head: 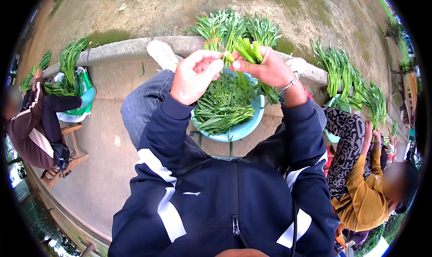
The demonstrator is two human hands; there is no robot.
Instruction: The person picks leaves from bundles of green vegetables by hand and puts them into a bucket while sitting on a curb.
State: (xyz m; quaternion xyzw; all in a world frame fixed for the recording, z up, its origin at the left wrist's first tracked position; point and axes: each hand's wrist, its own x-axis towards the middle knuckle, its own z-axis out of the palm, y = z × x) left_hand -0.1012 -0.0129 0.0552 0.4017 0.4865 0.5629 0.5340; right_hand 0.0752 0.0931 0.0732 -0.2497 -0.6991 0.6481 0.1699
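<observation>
In my right hand (270, 66), which wears a metal bangle on the wrist, is a small bunch of water spinach (249, 50), thick stem ends up and leaves hanging below the palm. My left hand (199, 75) brings its thumb and forefinger together beside a single stem end (230, 57) at the right fingertips; whether they pinch it is unclear. Below both hands, a light blue plastic basin (258, 113) between my knees holds loose water spinach leaves and stems (224, 105).
Bundles of water spinach (216, 27) lean on a concrete kerb (114, 51) ahead, one tied with red string. More bundles (337, 71) stand to the right. A seated person (364, 189) handles greens there; another (33, 132) sits left beside a green-and-white sack (84, 95).
</observation>
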